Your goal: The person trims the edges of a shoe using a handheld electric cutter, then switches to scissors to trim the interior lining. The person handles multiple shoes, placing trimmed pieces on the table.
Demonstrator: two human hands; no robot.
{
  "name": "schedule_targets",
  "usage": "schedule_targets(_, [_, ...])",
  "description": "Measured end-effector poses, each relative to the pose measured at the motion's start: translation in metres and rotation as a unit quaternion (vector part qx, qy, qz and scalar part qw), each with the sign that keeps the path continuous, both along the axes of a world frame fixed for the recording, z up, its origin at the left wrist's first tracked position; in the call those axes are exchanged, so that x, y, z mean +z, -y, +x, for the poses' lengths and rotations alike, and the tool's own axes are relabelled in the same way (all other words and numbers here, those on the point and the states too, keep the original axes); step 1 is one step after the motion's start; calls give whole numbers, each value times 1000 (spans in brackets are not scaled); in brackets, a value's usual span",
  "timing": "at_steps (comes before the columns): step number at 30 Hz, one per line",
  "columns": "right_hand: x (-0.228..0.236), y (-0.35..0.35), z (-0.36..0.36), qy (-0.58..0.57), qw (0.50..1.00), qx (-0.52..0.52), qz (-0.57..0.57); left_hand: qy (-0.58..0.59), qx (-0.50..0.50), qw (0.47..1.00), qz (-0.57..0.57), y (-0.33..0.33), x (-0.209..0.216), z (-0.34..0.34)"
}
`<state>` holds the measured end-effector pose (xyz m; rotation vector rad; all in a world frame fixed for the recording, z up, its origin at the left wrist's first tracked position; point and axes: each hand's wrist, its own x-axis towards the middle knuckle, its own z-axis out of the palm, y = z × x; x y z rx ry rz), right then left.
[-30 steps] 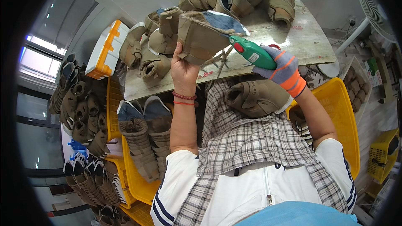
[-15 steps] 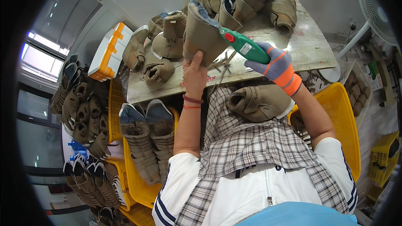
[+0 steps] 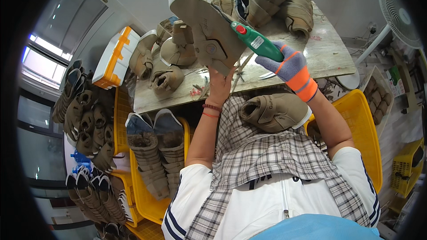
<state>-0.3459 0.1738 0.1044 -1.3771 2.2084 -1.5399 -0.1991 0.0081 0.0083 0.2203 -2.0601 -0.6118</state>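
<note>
Above the near edge of the table [image 3: 329,58], my bare left hand [image 3: 220,82] grips a brown shoe upper [image 3: 204,29] with a white rim at its top. Its flat side with a stitched strap faces me, and most of my fingers are hidden behind it. My right hand [image 3: 291,69], in a grey and orange glove, is closed round a green electric hand cutter [image 3: 257,42] with a red button. The cutter's front end meets the upper's right edge; its blade is hard to make out. On my lap lies another brown strapped shoe upper [image 3: 278,112].
More brown uppers [image 3: 269,0] are heaped at the table's back, others [image 3: 167,78] at its left. Dark trimmings [image 3: 240,69] lie near the front edge. Yellow baskets [image 3: 364,133] flank me, the left one holding stacked uppers [image 3: 149,164]. A white fan [image 3: 398,13] stands at far right.
My left hand has turned the upper over, so its strapped side and white rim now show. The cutter stays at its right edge, slightly lower and closer to me.
</note>
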Motion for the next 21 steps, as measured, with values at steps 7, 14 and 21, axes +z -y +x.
schedule_targets(7, [-4, 4, -4, 33, 999, 6, -40, 41, -1, 998, -50, -10, -6, 0])
schedule_targets(14, [16, 5, -6, 100, 994, 20, -36, 83, 3, 992, -91, -20, -13, 4])
schedule_targets(21, [-7, -6, -20, 145, 989, -5, -7, 17, -75, 988, 134, -22, -18, 6])
